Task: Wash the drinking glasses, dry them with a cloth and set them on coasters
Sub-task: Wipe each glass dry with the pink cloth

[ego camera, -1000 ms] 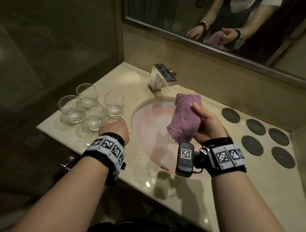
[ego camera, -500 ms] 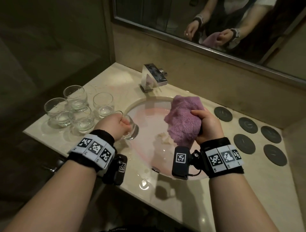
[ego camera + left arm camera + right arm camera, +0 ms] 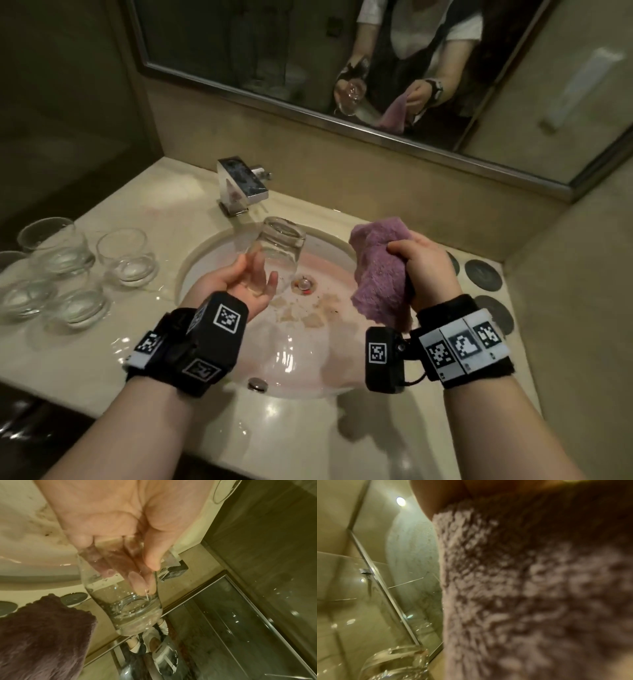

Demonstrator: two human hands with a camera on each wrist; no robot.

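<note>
Both hands hang over the sink point(image 3: 205, 253), each with something in its grasp. Palm up, the left hand point(image 3: 236, 284) holds a drinking glass point(image 3: 279, 250) around its wall: the thumb lies along one side and the fingers curl around the other, showing through the clear glass in the left wrist view point(image 3: 135, 580). That glass is tipped away from the person, its thick base pointing toward the faucet point(image 3: 241, 186) and the mirror point(image 3: 342, 61), its mouth back toward the palm. Droplets cling to its inside, and it hangs above the basin, over the drain point(image 3: 303, 284), touching nothing but the hand.

Beside it, the right hand point(image 3: 424, 267) is closed in a fist around a purple cloth point(image 3: 380, 270) — the fabric is bunched through the fingers, with one end standing above the knuckles and the other hanging below toward the wrist. In the right wrist view the cloth point(image 3: 530, 588) fills most of the picture, blurred and close, with the rim of the glass point(image 3: 397, 664) just showing at the lower left. Cloth and glass are near each other but apart; the two hands do not touch.

On the wet counter point(image 3: 308, 445) to the left stand the other glasses point(image 3: 125, 253), upright and clustered together, each with a little water at the bottom. To the right of the basin lie dark round coasters point(image 3: 483, 274), partly hidden behind the right hand and wrist — none of them has a glass on it.
</note>
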